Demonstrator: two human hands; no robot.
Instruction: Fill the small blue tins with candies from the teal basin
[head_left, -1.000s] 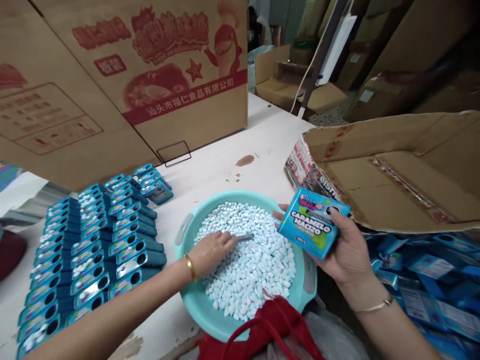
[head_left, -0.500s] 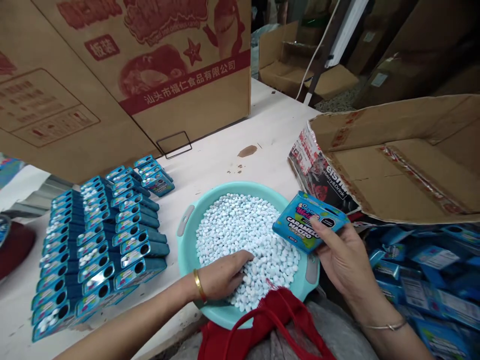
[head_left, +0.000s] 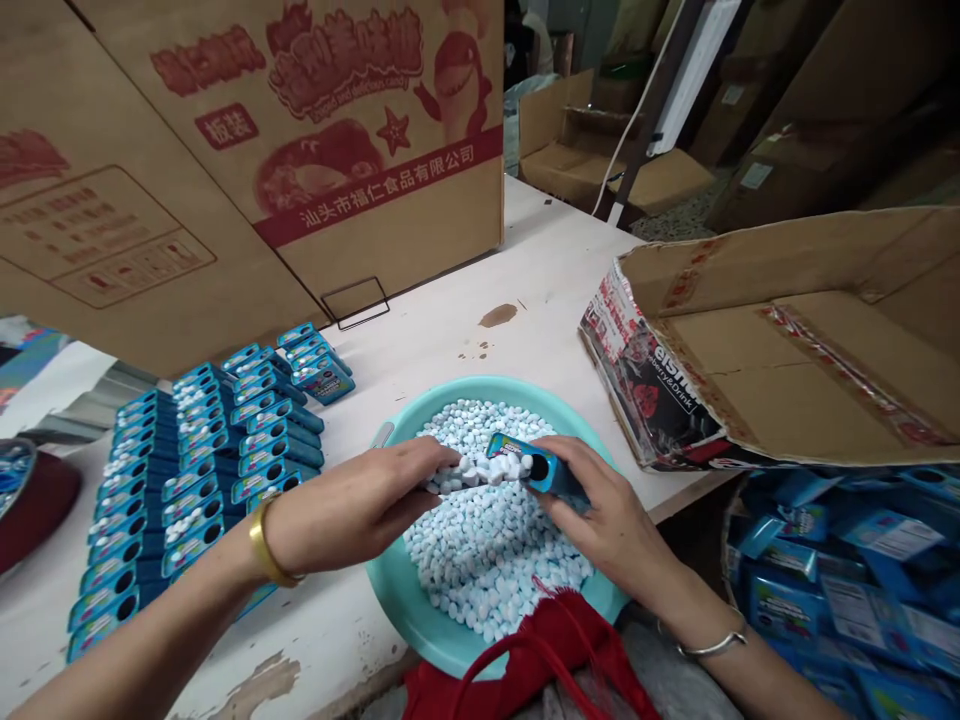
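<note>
A teal basin [head_left: 420, 625] full of small pale blue candy tablets [head_left: 487, 560] sits at the table's near edge. Over it my right hand [head_left: 607, 520] is closed round a small blue candy box [head_left: 536, 468], held on its side with its open end facing left. My left hand [head_left: 352, 505] is closed on a scoop of tablets [head_left: 472, 472] and holds them right against the box's opening. A gold bangle is on my left wrist and a thin silver one on my right.
Rows of filled blue candy boxes [head_left: 202, 470] stand left of the basin. A large printed carton [head_left: 262, 170] stands behind. An open cardboard box [head_left: 795, 340] lies at the right, above a bin of flat blue boxes [head_left: 840, 580]. Red fabric [head_left: 540, 650] lies below the basin.
My left hand rose from the tablets with a handful and moved to the box. My right hand turned the box on its side and lowered it over the basin.
</note>
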